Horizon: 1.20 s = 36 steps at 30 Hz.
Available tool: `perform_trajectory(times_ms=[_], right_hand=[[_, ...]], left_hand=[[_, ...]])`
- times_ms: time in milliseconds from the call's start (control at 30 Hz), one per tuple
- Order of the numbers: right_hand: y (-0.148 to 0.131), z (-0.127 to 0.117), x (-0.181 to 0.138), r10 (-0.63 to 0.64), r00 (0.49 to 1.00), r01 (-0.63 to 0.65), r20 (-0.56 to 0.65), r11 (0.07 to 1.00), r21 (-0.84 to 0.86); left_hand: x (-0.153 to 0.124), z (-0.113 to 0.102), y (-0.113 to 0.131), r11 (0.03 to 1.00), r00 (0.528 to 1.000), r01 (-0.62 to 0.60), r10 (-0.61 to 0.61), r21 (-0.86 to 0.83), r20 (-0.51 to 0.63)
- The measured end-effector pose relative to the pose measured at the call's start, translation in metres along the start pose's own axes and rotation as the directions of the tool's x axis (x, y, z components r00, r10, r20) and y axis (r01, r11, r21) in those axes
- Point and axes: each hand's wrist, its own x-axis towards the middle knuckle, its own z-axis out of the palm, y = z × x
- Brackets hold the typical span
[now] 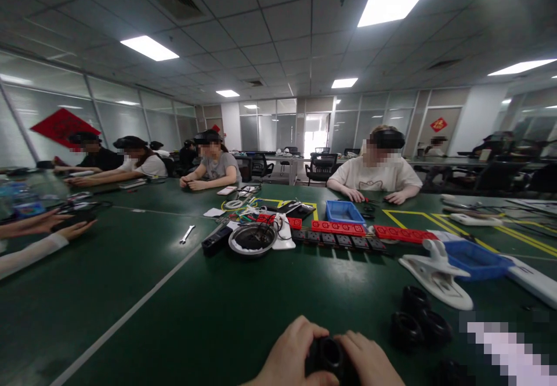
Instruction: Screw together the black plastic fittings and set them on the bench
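Observation:
At the bottom centre, both hands are wrapped around a black round part (331, 352) with a hole in its top. My left hand (287, 356) grips it from the left, fingers curled over the far side and thumb in front. On its right side, my right hand (369, 358) presses with bent fingers; its thumb is hidden. The part's lower end is cut off by the frame edge. To the right of my hands, several similar black hollow parts (421, 321) stand close together on the green table (174, 316).
Beyond the black parts lie a white clamp-like stand (435, 276) and a blue tray (478, 260). Red and black socket strips (335, 229) run across the middle, near a metal bowl (252, 252) and a wrench (187, 234). Another person's hands (65, 226) are at left; several people sit around.

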Motion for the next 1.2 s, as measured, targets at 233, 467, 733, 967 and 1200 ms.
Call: perform_trajectory(times_ms=[233,467,733,967,1200], right_hand=[[-0.01,-0.022,-0.004,-0.095,0.992,0.07,0.079,0.959,0.273],[-0.017,-0.027,-0.007,0.071,0.989,-0.1,0.132,0.968,0.23],[-0.014,-0.014,-0.006,-0.027,0.997,0.023,0.071,0.998,0.054],[-0.021,-0.012,-0.012,-0.112,0.994,0.112,-0.006,0.992,-0.05],[-0.014,-0.034,-0.013,-0.199,0.965,0.163,0.17,0.964,0.208]], left_hand=[[0.0,-0.002,-0.012,0.964,0.965,-0.243,0.251,-0.105,0.08],[0.001,-0.011,-0.002,0.97,0.965,-0.058,0.115,-0.236,0.235],[0.0,-0.007,-0.004,0.948,0.977,0.018,0.051,-0.317,0.208],[-0.003,0.003,0.0,0.997,0.993,0.005,0.004,-0.076,0.115],[-0.004,-0.003,-0.002,0.981,0.969,-0.136,0.161,-0.142,0.189]])
